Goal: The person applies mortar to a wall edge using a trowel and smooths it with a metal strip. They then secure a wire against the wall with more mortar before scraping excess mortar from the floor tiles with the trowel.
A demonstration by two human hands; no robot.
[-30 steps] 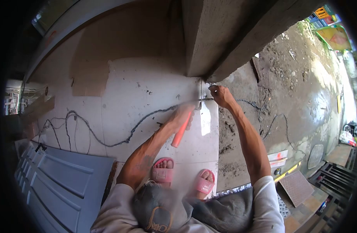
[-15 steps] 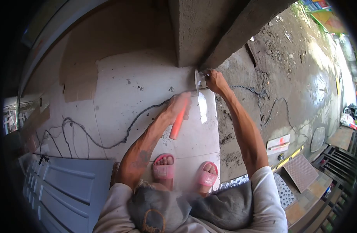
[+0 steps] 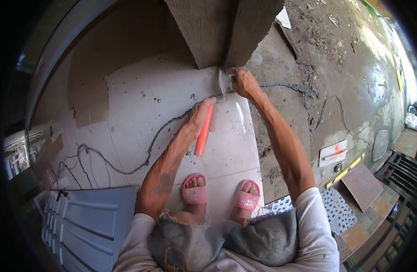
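My left hand (image 3: 202,113) is closed around the orange handle (image 3: 202,138) of a trowel. Its thin metal blade (image 3: 223,84) is seen nearly edge-on, pointing up to the foot of the concrete column (image 3: 217,36). Beside the blade, my right hand (image 3: 245,83) has its fingers curled in at the column's lower corner; I cannot tell what is in them. A dark twisted rope (image 3: 149,152) runs over the pale tiles (image 3: 172,90), passes by both hands and continues on the right.
Pink sandals (image 3: 195,192) are on my feet on the tiles. Rough, dirty concrete (image 3: 290,131) lies to the right, with a float (image 3: 333,153), a yellow level (image 3: 346,170) and loose tiles (image 3: 361,188). Cardboard (image 3: 88,99) lies left, above a grey panelled door (image 3: 88,226).
My view has shifted, so the column looks tilted. Both hands stay close to its foot; the trowel's handle stands more upright and its blade leans more to the left.
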